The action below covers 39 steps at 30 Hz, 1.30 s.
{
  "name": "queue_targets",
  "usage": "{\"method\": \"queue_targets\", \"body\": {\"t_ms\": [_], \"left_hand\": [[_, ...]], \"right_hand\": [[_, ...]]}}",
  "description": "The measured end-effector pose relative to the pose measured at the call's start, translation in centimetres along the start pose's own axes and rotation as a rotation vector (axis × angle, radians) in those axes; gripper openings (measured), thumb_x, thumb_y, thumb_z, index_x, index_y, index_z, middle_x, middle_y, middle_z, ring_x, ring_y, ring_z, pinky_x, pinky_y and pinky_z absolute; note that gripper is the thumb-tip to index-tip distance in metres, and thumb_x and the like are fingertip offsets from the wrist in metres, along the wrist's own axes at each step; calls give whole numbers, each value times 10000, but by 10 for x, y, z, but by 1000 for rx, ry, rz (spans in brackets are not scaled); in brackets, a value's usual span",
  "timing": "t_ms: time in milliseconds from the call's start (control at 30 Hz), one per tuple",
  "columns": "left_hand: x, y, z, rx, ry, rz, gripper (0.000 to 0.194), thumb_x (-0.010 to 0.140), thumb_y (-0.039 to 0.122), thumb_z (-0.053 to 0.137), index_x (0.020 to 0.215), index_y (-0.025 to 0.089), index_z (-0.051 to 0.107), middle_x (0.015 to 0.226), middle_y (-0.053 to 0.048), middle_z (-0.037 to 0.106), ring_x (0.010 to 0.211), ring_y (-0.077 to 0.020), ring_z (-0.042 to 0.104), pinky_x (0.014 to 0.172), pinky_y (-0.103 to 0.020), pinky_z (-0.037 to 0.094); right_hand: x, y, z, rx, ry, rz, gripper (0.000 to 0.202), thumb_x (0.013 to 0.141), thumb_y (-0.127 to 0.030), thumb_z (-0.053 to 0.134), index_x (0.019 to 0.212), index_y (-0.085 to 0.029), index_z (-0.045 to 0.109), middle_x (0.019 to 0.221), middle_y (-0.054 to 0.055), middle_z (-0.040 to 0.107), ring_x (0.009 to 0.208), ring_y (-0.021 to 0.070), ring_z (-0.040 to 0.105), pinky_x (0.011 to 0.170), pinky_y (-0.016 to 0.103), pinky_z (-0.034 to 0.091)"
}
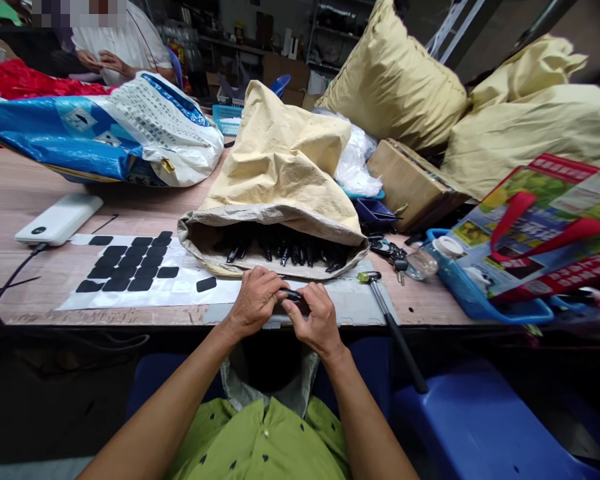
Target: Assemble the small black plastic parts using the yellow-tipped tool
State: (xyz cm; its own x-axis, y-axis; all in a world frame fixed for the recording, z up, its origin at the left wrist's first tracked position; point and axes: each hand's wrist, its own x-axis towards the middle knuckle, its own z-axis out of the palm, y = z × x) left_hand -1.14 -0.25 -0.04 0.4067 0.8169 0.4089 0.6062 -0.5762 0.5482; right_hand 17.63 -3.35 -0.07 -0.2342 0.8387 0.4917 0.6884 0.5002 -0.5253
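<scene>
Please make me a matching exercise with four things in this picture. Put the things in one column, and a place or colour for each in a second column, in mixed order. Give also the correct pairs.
Column one
1. hammer
2. power bank
3. small black part
4. open sack

Column two
A. pale yellow, with black pieces in its mouth
B. held between the left hand and the right hand
C. partly reaching past the front edge of the table
D. white, lying on the left part of the table

Pairs: 1-C, 2-D, 3-B, 4-A
</scene>
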Motion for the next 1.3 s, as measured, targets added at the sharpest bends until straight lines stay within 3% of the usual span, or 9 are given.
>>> {"method": "queue_targets", "body": {"t_ms": [367,533,667,767,900,1033,1167,1233,1300], "left_hand": [[-1,2,-3,-50,-13,-18,170,992,319,552,1014,246,704,950,-20,705,1000,-233,514,931,-428,307],[0,4,-4,-43,-18,-31,129,960,308,596,1015,244,694,945,-32,687,999,-246,517,913,-423,338],[-1,9,-7,-33,2,21,90,931,266,635,992,225,687,965,-47,676,982,-246,531,896,-415,370],[-19,24,-6,-65,-45,149,131,954,265,596,1046,211,672,1004,-78,671,949,-241,555,868,-405,405],[-64,46,12,-121,-275,305,194,971,265,539,1117,207,653,985,-89,667,860,-219,584,746,-356,438],[-100,35,49,-36,-520,-12,166,924,238,578,1065,240,667,997,-63,689,869,-218,647,713,-326,456],[-113,11,75,38,-720,-356,184,899,202,567,1038,244,680,958,-65,719,885,-241,701,677,-302,462],[-112,12,75,47,-732,-353,172,883,194,581,1014,243,681,955,-64,719,881,-240,705,673,-297,464],[-105,24,64,26,-675,-219,115,870,205,611,959,240,676,963,-56,713,851,-224,696,673,-295,465]], "right_hand": [[1,-1,-4,96,12,44,123,814,-206,612,936,-198,599,873,57,576,853,232,528,799,386,457],[3,13,-11,430,10,187,475,635,-100,496,1070,-209,653,938,46,613,864,203,579,755,333,494],[4,23,-11,665,159,378,368,701,-178,548,1047,-198,673,865,27,617,808,174,590,718,293,493],[3,22,-11,706,178,413,274,751,-243,612,1009,-192,691,833,20,615,789,167,586,721,289,489],[3,17,-10,710,162,407,204,783,-271,635,960,-189,697,795,8,595,735,149,560,685,272,469],[5,17,-8,681,120,381,172,790,-260,635,932,-192,704,784,7,592,710,143,547,659,262,456],[4,18,-7,641,101,352,156,803,-246,629,924,-194,713,805,14,605,716,145,557,656,261,457],[3,19,-6,621,97,343,154,812,-246,624,929,-198,713,808,16,608,719,148,561,652,261,459],[3,19,-6,602,94,333,151,820,-248,619,929,-201,712,809,17,611,717,148,560,647,260,460]]}}
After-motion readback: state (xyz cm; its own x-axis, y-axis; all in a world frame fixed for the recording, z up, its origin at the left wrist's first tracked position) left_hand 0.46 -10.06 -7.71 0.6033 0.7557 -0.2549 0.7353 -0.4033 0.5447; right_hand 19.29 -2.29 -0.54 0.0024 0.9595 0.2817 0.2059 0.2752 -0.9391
